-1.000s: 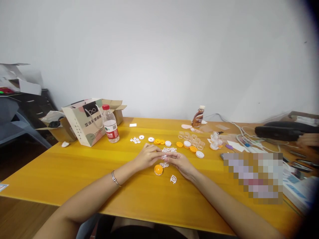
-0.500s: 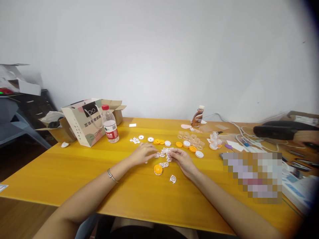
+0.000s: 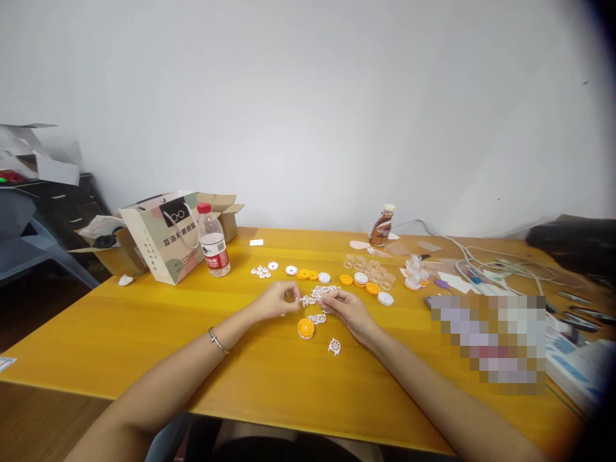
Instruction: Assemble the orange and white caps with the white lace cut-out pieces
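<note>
My left hand (image 3: 279, 300) pinches thumb and forefinger together at the edge of a small white spoked plastic piece (image 3: 308, 300). Opposite it, my right hand (image 3: 350, 312) is closed, its fingertips pressed together on a white spoked piece that they mostly cover. More such wheel-like pieces (image 3: 317, 319) lie below and around the fingers. In front of them sits a round orange cup-shaped part (image 3: 305, 328) with a white base. A single spoked piece (image 3: 334, 346) lies nearer to me, below my right hand.
Orange and white discs (image 3: 324, 278) run in a row behind my hands, with clear rings (image 3: 369, 266) beyond. Small white parts (image 3: 260, 272) lie left. A water bottle (image 3: 213, 247), a paper bag (image 3: 168, 240), a brown bottle (image 3: 382, 226) and cables (image 3: 474, 256) stand or lie farther out.
My left thumb and forefinger have closed at the white piece; before, they were apart. At the far right, a person's hand beside a black object has gone, and the object has shifted right.
</note>
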The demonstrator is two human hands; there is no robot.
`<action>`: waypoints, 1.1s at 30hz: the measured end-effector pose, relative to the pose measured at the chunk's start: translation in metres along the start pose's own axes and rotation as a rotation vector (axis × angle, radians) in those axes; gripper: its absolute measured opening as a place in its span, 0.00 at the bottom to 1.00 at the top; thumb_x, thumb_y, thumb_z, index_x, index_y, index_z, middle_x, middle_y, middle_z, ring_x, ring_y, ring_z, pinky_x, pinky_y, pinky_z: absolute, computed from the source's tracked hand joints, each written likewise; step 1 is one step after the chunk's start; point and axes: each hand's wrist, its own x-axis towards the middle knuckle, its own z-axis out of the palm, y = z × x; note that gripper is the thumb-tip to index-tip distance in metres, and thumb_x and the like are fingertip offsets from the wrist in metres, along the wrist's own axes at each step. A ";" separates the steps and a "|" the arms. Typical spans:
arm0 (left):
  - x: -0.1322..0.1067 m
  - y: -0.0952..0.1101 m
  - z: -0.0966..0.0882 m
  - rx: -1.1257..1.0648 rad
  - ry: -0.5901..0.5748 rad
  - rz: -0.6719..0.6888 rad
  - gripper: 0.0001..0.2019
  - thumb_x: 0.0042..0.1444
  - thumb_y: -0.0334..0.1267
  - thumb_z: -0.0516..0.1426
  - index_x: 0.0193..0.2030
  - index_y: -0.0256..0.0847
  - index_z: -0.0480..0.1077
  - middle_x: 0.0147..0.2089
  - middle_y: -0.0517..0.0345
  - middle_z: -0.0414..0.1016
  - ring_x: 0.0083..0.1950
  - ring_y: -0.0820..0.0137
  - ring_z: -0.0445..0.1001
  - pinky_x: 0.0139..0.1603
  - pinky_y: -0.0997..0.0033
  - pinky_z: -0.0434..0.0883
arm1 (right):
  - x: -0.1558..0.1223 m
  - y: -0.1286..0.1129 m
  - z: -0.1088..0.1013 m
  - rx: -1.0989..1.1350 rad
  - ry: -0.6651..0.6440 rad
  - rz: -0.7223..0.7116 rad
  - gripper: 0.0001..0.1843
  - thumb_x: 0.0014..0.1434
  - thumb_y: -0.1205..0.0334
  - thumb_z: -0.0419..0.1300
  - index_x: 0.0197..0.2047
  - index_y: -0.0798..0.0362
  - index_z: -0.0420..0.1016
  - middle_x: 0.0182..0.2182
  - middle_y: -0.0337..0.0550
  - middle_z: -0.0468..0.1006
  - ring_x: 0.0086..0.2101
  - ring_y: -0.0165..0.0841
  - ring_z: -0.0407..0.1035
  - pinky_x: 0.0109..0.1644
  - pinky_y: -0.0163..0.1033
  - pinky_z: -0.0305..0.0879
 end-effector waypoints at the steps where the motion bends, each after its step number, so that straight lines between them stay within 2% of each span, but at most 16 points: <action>1: 0.000 -0.001 0.001 -0.045 0.012 -0.035 0.03 0.46 0.32 0.55 0.29 0.35 0.66 0.28 0.60 0.71 0.28 0.77 0.67 0.29 0.80 0.62 | 0.001 0.001 -0.001 -0.007 0.001 0.003 0.11 0.38 0.59 0.67 0.26 0.55 0.72 0.26 0.37 0.75 0.30 0.26 0.69 0.42 0.35 0.63; 3: 0.001 -0.003 0.003 -0.143 0.021 -0.093 0.05 0.45 0.33 0.56 0.30 0.34 0.66 0.27 0.60 0.70 0.27 0.78 0.66 0.28 0.81 0.62 | 0.002 0.003 -0.002 -0.037 0.008 0.000 0.12 0.38 0.59 0.68 0.27 0.55 0.73 0.27 0.38 0.76 0.30 0.27 0.69 0.42 0.35 0.64; 7: 0.003 -0.002 0.004 -0.330 -0.021 -0.181 0.11 0.48 0.36 0.55 0.39 0.34 0.66 0.27 0.58 0.70 0.25 0.77 0.67 0.24 0.81 0.62 | 0.003 0.005 -0.003 -0.106 0.017 -0.014 0.13 0.36 0.59 0.68 0.26 0.54 0.73 0.26 0.39 0.76 0.31 0.29 0.69 0.41 0.37 0.64; 10: 0.004 0.002 0.002 -0.426 -0.054 -0.224 0.13 0.50 0.39 0.55 0.39 0.33 0.69 0.28 0.56 0.71 0.27 0.76 0.68 0.25 0.80 0.63 | 0.003 0.004 -0.002 -0.138 0.007 -0.029 0.13 0.36 0.59 0.68 0.27 0.54 0.72 0.27 0.39 0.76 0.32 0.30 0.70 0.42 0.38 0.64; 14: 0.004 0.003 0.003 -0.461 -0.086 -0.258 0.15 0.45 0.40 0.59 0.40 0.34 0.70 0.28 0.58 0.71 0.27 0.76 0.68 0.26 0.80 0.62 | 0.001 0.002 -0.001 -0.182 -0.007 -0.052 0.14 0.38 0.60 0.67 0.30 0.53 0.72 0.31 0.39 0.77 0.34 0.31 0.70 0.43 0.38 0.64; 17: 0.004 0.000 0.006 -0.461 -0.058 -0.249 0.16 0.44 0.40 0.60 0.39 0.34 0.71 0.28 0.57 0.72 0.28 0.76 0.68 0.28 0.79 0.63 | 0.000 0.002 0.000 -0.216 -0.022 -0.050 0.16 0.38 0.60 0.67 0.34 0.53 0.73 0.35 0.42 0.77 0.36 0.32 0.70 0.45 0.39 0.63; 21: 0.005 0.002 0.010 -0.518 0.017 -0.205 0.15 0.45 0.39 0.60 0.40 0.32 0.70 0.29 0.55 0.73 0.30 0.73 0.71 0.33 0.76 0.66 | 0.000 0.003 0.000 -0.226 -0.015 -0.080 0.16 0.38 0.60 0.67 0.33 0.53 0.73 0.35 0.42 0.77 0.37 0.34 0.71 0.46 0.41 0.63; 24: 0.003 0.012 0.010 -0.554 0.039 -0.110 0.14 0.48 0.38 0.59 0.40 0.32 0.70 0.31 0.54 0.73 0.33 0.72 0.71 0.37 0.72 0.67 | 0.000 0.003 0.002 -0.216 -0.025 -0.098 0.16 0.37 0.60 0.67 0.32 0.53 0.71 0.33 0.41 0.77 0.35 0.34 0.71 0.45 0.42 0.64; 29: -0.001 0.030 0.011 -0.328 0.106 0.127 0.10 0.48 0.37 0.59 0.38 0.38 0.73 0.38 0.52 0.70 0.40 0.70 0.69 0.42 0.71 0.66 | -0.003 0.002 0.006 -0.205 -0.070 -0.105 0.17 0.37 0.60 0.67 0.33 0.52 0.71 0.32 0.40 0.77 0.34 0.34 0.72 0.44 0.42 0.65; 33: -0.001 0.028 0.016 -0.247 0.173 0.187 0.10 0.50 0.36 0.58 0.40 0.40 0.73 0.39 0.52 0.70 0.42 0.69 0.68 0.46 0.67 0.65 | -0.005 -0.001 0.009 -0.196 -0.114 -0.089 0.17 0.38 0.60 0.67 0.34 0.52 0.72 0.32 0.41 0.77 0.36 0.34 0.72 0.46 0.43 0.64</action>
